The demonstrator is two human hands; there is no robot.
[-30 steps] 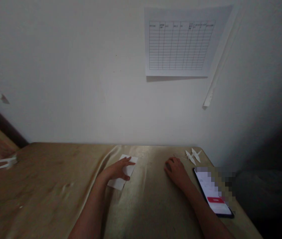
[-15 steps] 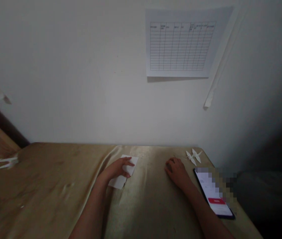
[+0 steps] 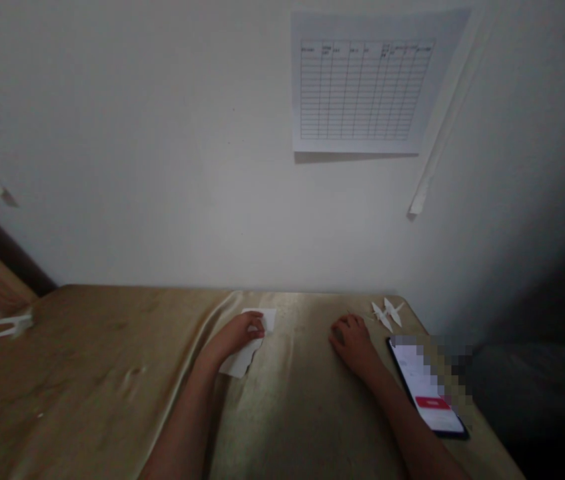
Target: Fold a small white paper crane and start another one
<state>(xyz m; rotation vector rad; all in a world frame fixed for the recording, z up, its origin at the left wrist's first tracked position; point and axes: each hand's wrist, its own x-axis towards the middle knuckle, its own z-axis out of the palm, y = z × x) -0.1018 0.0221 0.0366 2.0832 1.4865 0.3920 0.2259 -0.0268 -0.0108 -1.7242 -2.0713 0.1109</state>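
A white sheet of paper lies on the tan cloth-covered table near the wall. My left hand rests on the paper with its fingers curled onto it, and the paper's right edge is buckled under them. My right hand lies on the cloth to the right, fingers curled loosely, with nothing seen in it. It sits between the paper and a phone with a lit screen.
Small white folded paper figures lie at the far right corner by the wall. More folded white paper lies at the left edge. A printed grid sheet hangs on the wall.
My left hand's fingers have curled in from lying flat, and the paper under them has bunched and shifted slightly. My right hand has stayed in place.
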